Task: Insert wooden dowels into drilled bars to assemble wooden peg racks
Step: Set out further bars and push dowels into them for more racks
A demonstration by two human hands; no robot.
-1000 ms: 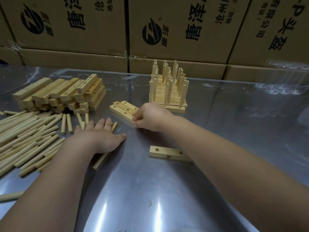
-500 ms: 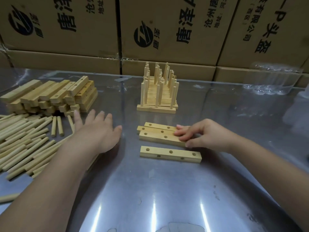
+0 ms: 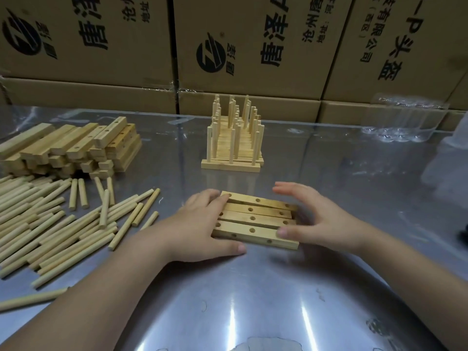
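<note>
Head view. Four bars [image 3: 255, 219] lie flat, side by side, holes up, at the centre of the table [image 3: 253, 300]. The left hand [image 3: 200, 224], fingers straight, presses their 9 o'clock ends; the right hand [image 3: 316, 219], fingers straight and spread, flanks the 3 o'clock ends, thumb on the nearest bar. Loose dowels [image 3: 50, 224] at 9 o'clock, bar stack [image 3: 76, 145] at 10, finished racks [image 3: 234, 143] at 12

Table [image 3: 253, 300]: bare metal top, shiny, with streaks of reflected light and a few scuffs near the front edge.
Cardboard boxes [image 3: 253, 102]: brown, stacked in two tiers along the table's far side, with black Chinese characters and a round black logo [image 3: 210, 57]; seams taped.
Clear plastic container [image 3: 405, 120]: transparent, far right, against the boxes.
Dark object [image 3: 464, 234]: right edge, cropped, unidentifiable.
</note>
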